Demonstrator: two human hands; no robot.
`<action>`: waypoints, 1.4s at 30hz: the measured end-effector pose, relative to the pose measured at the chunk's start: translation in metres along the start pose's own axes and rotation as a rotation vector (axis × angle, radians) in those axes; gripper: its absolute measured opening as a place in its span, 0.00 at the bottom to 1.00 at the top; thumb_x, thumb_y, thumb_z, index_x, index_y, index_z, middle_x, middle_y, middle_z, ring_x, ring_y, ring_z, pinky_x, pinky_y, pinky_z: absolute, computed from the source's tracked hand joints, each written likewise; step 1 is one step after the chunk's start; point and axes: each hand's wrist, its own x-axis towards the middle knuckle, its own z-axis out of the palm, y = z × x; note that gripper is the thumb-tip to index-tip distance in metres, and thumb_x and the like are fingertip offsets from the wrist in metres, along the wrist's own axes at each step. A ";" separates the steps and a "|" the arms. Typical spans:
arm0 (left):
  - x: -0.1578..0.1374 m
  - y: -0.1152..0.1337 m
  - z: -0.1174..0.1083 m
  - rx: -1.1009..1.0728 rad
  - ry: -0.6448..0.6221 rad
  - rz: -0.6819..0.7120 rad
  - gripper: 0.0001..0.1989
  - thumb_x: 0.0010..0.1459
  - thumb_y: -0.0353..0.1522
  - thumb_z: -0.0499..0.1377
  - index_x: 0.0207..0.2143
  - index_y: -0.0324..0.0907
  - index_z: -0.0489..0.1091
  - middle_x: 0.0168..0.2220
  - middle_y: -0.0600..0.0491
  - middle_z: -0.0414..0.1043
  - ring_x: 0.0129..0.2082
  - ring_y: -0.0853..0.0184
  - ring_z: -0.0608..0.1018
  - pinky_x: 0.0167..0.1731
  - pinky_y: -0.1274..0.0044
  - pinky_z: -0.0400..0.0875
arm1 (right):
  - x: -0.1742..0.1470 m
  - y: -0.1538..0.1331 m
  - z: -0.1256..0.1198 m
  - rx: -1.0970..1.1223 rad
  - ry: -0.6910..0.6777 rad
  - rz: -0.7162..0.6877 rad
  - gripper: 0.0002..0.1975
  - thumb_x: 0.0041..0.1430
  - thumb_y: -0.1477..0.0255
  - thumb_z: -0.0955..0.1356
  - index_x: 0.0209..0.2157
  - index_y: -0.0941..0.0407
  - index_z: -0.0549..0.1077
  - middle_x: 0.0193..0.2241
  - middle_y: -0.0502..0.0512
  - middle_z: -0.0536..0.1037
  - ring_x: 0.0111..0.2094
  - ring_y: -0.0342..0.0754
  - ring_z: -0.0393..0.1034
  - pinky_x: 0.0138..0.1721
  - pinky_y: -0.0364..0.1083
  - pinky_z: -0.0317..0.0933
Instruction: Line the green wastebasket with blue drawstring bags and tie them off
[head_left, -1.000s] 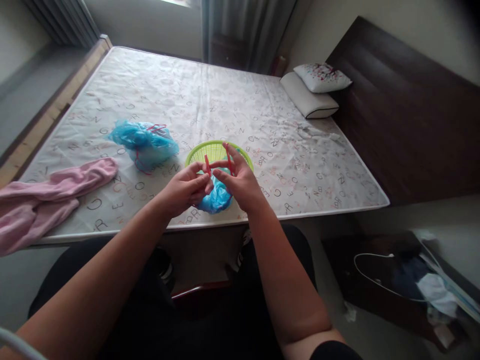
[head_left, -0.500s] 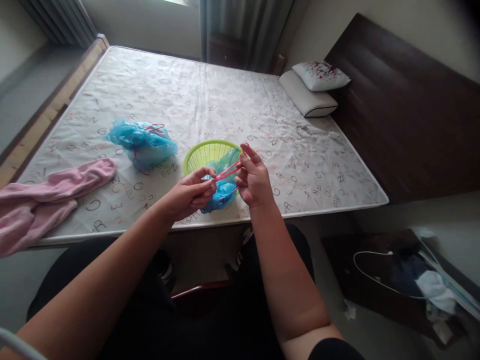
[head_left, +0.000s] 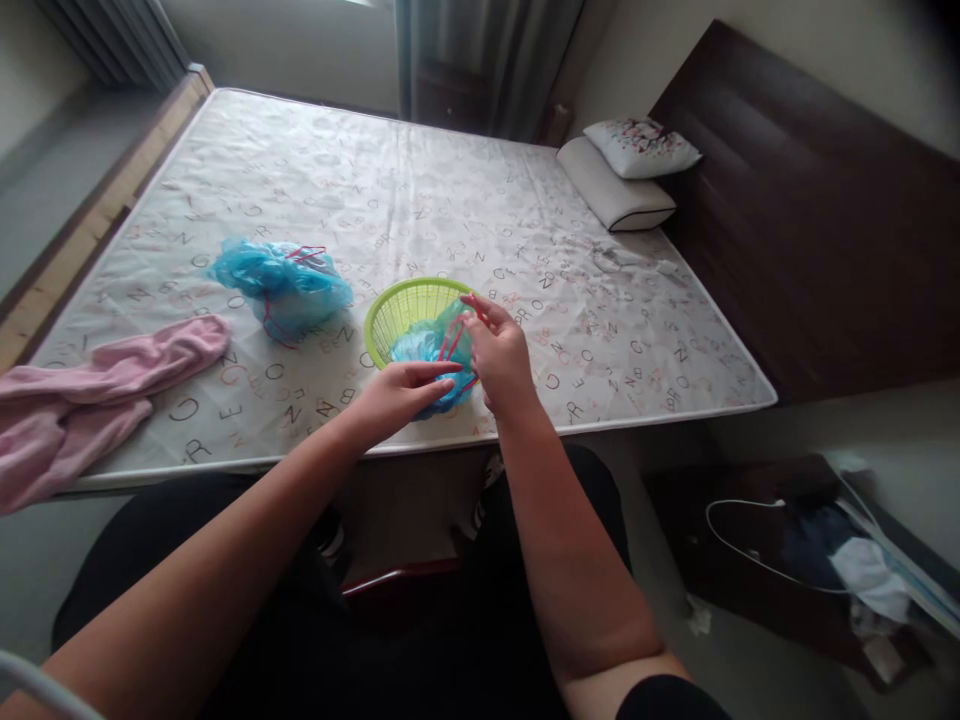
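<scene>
In front of me, a light green plastic basket (head_left: 386,305) rests near the mattress edge with a crumpled blue plastic bag (head_left: 416,343) in it. A thin red drawstring (head_left: 451,340) runs up from the bag between my hands. My right hand (head_left: 499,350) pinches the drawstring above the basket's right side. At the basket's front, my left hand (head_left: 401,398) has thumb and forefinger nearly together at the lower part of the drawstring; its other fingers are partly hidden. The two hands are close together.
Left of the basket lies another blue plastic bag (head_left: 285,285) with red strings. A pink cloth (head_left: 150,360) hangs over the mattress's front left edge. Pillows (head_left: 637,150) sit by the dark headboard (head_left: 795,210). At lower right stands a dark low table (head_left: 720,570) with a white cable.
My hands have come closer together, and the drawstring, stretched between them before, now hangs as a loop. My left hand has shifted right and the basket's inside shows more.
</scene>
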 end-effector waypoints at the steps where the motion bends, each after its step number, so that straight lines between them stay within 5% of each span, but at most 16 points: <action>1: 0.000 0.000 0.001 -0.009 0.014 0.005 0.19 0.58 0.41 0.73 0.48 0.41 0.86 0.37 0.48 0.83 0.33 0.67 0.76 0.35 0.77 0.71 | 0.000 0.000 0.001 -0.034 0.063 -0.034 0.20 0.65 0.55 0.70 0.54 0.48 0.77 0.44 0.56 0.78 0.32 0.44 0.66 0.27 0.44 0.61; 4: 0.000 -0.002 0.003 -0.064 0.078 0.015 0.18 0.58 0.40 0.73 0.49 0.42 0.86 0.28 0.52 0.77 0.27 0.71 0.70 0.28 0.80 0.65 | -0.002 -0.003 0.002 -0.032 0.138 -0.076 0.16 0.67 0.56 0.68 0.50 0.48 0.78 0.42 0.55 0.76 0.35 0.45 0.69 0.29 0.44 0.62; 9: 0.002 -0.011 0.001 -0.239 0.041 -0.014 0.25 0.58 0.42 0.72 0.54 0.39 0.83 0.21 0.59 0.63 0.20 0.76 0.58 0.22 0.82 0.51 | -0.011 -0.018 0.010 0.131 -0.225 0.053 0.22 0.69 0.47 0.68 0.54 0.46 0.76 0.28 0.48 0.71 0.22 0.42 0.54 0.19 0.44 0.49; 17: 0.000 -0.011 0.000 -0.029 -0.179 -0.095 0.23 0.61 0.50 0.69 0.41 0.38 0.83 0.21 0.58 0.60 0.21 0.74 0.59 0.21 0.80 0.52 | -0.023 -0.023 0.023 0.097 -0.278 -0.102 0.13 0.70 0.56 0.69 0.49 0.46 0.78 0.47 0.53 0.79 0.31 0.43 0.64 0.33 0.48 0.68; 21: -0.001 -0.014 0.009 0.124 -0.205 -0.071 0.25 0.62 0.53 0.66 0.36 0.38 0.84 0.21 0.55 0.65 0.21 0.72 0.61 0.21 0.79 0.54 | -0.024 -0.023 0.022 0.158 -0.402 -0.107 0.10 0.70 0.59 0.71 0.43 0.50 0.78 0.32 0.50 0.75 0.32 0.44 0.68 0.40 0.48 0.70; 28: -0.003 -0.004 0.015 0.237 -0.486 -0.030 0.21 0.66 0.48 0.65 0.43 0.41 0.87 0.36 0.47 0.84 0.33 0.63 0.78 0.33 0.75 0.70 | -0.023 -0.022 0.022 0.160 -0.354 0.001 0.19 0.68 0.48 0.71 0.41 0.50 0.75 0.23 0.43 0.63 0.23 0.41 0.57 0.25 0.44 0.59; 34: -0.004 -0.008 0.017 0.167 -0.362 -0.055 0.21 0.63 0.48 0.67 0.41 0.38 0.85 0.28 0.50 0.76 0.25 0.69 0.69 0.25 0.79 0.61 | -0.022 -0.026 0.019 0.130 -0.413 -0.011 0.20 0.67 0.47 0.71 0.40 0.50 0.74 0.25 0.46 0.68 0.26 0.42 0.66 0.32 0.46 0.67; 38: -0.004 -0.014 0.018 -0.051 -0.294 -0.134 0.25 0.59 0.51 0.70 0.41 0.36 0.84 0.20 0.57 0.61 0.21 0.73 0.60 0.21 0.79 0.51 | -0.017 -0.029 0.008 0.109 -0.522 0.006 0.22 0.64 0.47 0.74 0.44 0.51 0.73 0.34 0.50 0.78 0.38 0.46 0.77 0.43 0.48 0.73; 42: -0.001 -0.018 0.013 -0.324 -0.258 -0.116 0.25 0.60 0.51 0.71 0.41 0.36 0.82 0.18 0.60 0.55 0.19 0.74 0.57 0.22 0.79 0.52 | -0.009 -0.031 -0.016 0.030 -0.537 0.063 0.27 0.64 0.47 0.74 0.52 0.50 0.70 0.43 0.55 0.82 0.41 0.48 0.80 0.44 0.48 0.74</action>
